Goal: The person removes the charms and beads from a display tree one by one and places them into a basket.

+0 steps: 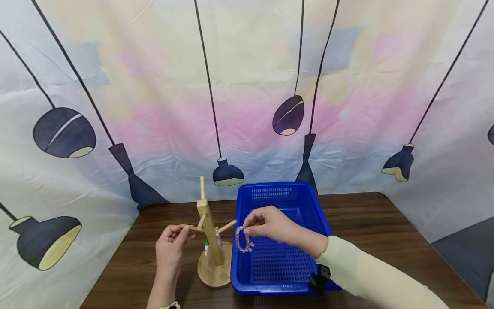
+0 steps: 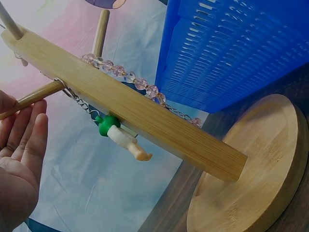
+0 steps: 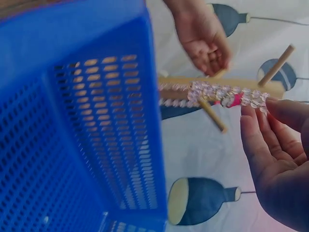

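Observation:
A wooden stand (image 1: 210,231) with several pegs and a round base rises left of the basket. My left hand (image 1: 170,240) pinches the end of its left peg (image 2: 36,98) between thumb and fingers. From that peg hangs a keychain (image 2: 120,135) with a green and white figure. A pink beaded bracelet (image 2: 130,76) hangs on another peg, on the stand's basket side. My right hand (image 1: 266,221) pinches a second clear-pink beaded bracelet (image 1: 242,240) by its top; it dangles over the basket's left rim, close to the right peg (image 1: 227,225). A bright pink piece (image 3: 235,100) shows among its beads.
The blue plastic basket (image 1: 283,288) stands right of the stand, beneath my right forearm. Both are on a dark wood table (image 1: 359,223). Behind it hangs a cloth (image 1: 262,56) printed with lamps. The stand's round base (image 2: 260,159) lies close beside the basket.

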`<action>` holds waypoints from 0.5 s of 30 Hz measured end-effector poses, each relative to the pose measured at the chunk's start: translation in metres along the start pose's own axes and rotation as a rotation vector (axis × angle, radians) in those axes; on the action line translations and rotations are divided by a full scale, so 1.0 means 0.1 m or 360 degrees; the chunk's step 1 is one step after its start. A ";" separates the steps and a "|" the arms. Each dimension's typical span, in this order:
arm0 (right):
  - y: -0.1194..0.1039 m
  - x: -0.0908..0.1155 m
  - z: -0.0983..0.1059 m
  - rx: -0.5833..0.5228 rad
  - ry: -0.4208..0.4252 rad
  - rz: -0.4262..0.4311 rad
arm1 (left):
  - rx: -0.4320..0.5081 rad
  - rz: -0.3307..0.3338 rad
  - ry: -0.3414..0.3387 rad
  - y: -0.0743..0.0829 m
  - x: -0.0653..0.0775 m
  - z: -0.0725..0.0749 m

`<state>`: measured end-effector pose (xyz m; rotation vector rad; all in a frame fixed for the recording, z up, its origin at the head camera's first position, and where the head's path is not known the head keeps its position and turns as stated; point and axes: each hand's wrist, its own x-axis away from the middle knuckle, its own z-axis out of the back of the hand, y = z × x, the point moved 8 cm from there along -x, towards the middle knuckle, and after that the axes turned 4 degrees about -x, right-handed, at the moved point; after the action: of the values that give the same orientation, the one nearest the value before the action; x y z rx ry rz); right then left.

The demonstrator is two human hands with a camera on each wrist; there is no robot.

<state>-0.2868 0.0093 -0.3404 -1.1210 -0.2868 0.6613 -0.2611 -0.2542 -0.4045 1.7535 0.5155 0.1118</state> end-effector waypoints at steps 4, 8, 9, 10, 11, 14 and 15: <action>0.09 -0.06 0.04 0.0034 -0.0039 -0.0029 | -0.0023 0.0009 0.0012 0.00 0.00 0.01; 0.22 -0.13 0.09 0.0011 -0.0050 -0.0111 | -0.0022 0.0001 0.0000 0.00 0.00 0.01; 0.26 -0.15 0.10 -0.0006 -0.0050 -0.0138 | -0.0024 -0.0006 -0.0004 0.00 0.00 0.00; 0.29 -0.16 0.11 -0.0018 -0.0055 -0.0160 | -0.0024 -0.0012 -0.0007 0.00 0.00 0.00; 0.32 -0.18 0.12 -0.0028 -0.0063 -0.0176 | -0.0028 -0.0024 -0.0012 0.01 0.00 0.00; 0.39 -0.21 0.13 -0.0056 -0.0084 -0.0224 | -0.0013 -0.0029 -0.0022 0.01 0.01 -0.01; 0.41 -0.22 0.13 -0.0055 -0.0096 -0.0231 | -0.0032 -0.0033 -0.0018 0.01 0.01 -0.01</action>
<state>-0.3250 0.0161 -0.3693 -1.1031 -0.4282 0.5639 -0.2604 -0.2534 -0.4037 1.7278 0.5222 0.0921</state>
